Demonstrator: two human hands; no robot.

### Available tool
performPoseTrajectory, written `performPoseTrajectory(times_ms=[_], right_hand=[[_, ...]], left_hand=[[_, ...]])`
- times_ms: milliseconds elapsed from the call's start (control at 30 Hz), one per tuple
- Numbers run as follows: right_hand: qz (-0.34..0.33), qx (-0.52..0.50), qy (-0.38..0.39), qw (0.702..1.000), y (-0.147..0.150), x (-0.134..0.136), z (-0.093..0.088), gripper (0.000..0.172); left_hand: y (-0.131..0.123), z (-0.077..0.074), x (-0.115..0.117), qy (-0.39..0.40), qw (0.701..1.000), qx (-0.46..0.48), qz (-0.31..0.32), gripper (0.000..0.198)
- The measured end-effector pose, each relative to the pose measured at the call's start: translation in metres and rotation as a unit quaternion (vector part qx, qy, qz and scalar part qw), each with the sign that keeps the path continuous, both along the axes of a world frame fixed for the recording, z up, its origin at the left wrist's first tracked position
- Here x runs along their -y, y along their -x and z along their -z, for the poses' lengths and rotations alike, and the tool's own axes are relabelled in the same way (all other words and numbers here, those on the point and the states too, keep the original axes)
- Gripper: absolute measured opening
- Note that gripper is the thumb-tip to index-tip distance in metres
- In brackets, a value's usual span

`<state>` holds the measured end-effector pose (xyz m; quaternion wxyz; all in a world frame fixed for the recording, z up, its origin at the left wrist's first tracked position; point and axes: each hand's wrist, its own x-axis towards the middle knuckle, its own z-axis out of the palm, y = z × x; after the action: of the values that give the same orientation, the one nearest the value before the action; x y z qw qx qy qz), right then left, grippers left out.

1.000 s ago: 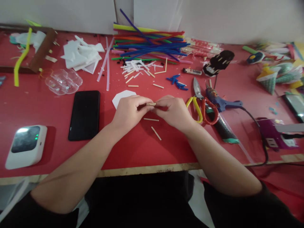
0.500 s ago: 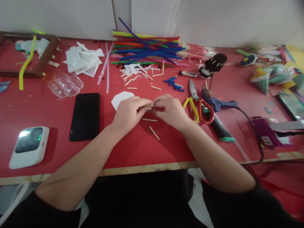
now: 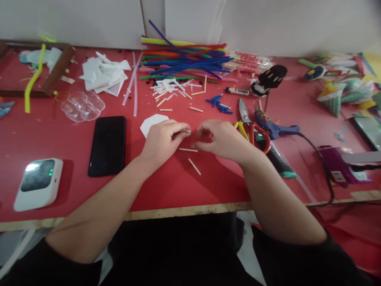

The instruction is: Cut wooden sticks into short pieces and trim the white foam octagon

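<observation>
Between thumb and fingers, my left hand (image 3: pixel 163 139) pinches a small bundle of short wooden sticks (image 3: pixel 186 131), whose ends poke out toward the right. My right hand (image 3: pixel 220 137) is apart from it, slightly blurred, with thumb and fingers parted and nothing visible between them. A white paper polygon (image 3: pixel 148 124) lies partly under my left hand. Two loose wooden sticks, one lying nearly level (image 3: pixel 188 149) and one slanting (image 3: pixel 195 167), rest on the red table just below the hands.
Scissors (image 3: pixel 253 131), a blue glue gun (image 3: pixel 275 128) and a utility knife (image 3: pixel 279 165) lie at right. A black phone (image 3: pixel 107 146) and white device (image 3: pixel 38 184) are left. Behind are pipe cleaners (image 3: pixel 184 61), white stick pieces (image 3: pixel 169 88) and blue pieces (image 3: pixel 218 104).
My right hand has let go of the bundle's end and moved right, its fingers parting. My left hand keeps its pinch in nearly the same place.
</observation>
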<state>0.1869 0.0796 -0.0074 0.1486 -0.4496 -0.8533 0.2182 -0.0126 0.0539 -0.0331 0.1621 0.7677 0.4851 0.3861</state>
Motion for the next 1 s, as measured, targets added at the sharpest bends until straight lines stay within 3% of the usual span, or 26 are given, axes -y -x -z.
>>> performPoseTrajectory(times_ms=[133, 233, 333, 433, 533, 600, 767, 1000], right_hand=[[-0.116, 0.036, 0.028, 0.992, 0.003, 0.004, 0.001, 0.007], [-0.128, 0.032, 0.030, 0.991, 0.002, 0.004, 0.002, 0.016], [-0.108, -0.030, 0.100, 0.989, -0.007, 0.002, -0.003, 0.010], [-0.057, -0.187, 0.189, 0.962, -0.018, -0.001, -0.013, 0.010], [-0.003, -0.332, 0.199, 0.922, -0.022, -0.003, -0.019, 0.017], [0.017, -0.367, 0.205, 0.907, -0.020, -0.003, -0.018, 0.023], [0.057, -0.299, 0.202, 0.931, -0.008, -0.004, -0.004, 0.032], [0.040, -0.230, 0.068, 0.970, 0.002, -0.006, 0.012, 0.021]], left_hand=[[-0.001, -0.001, 0.000, 0.015, 1.000, 0.002, -0.005, 0.011], [0.000, -0.001, 0.000, 0.025, 1.000, 0.008, -0.007, 0.011], [0.000, -0.001, 0.001, 0.030, 0.999, 0.010, -0.009, 0.011], [0.000, -0.002, 0.001, 0.040, 0.999, 0.012, -0.013, 0.013], [0.000, -0.001, 0.002, 0.050, 0.998, 0.018, -0.016, 0.012], [0.000, 0.000, 0.002, 0.046, 0.999, 0.020, -0.013, 0.012], [0.001, 0.001, 0.002, 0.038, 0.999, 0.019, -0.006, 0.012], [0.002, 0.001, 0.001, 0.035, 0.999, 0.014, -0.010, 0.011]])
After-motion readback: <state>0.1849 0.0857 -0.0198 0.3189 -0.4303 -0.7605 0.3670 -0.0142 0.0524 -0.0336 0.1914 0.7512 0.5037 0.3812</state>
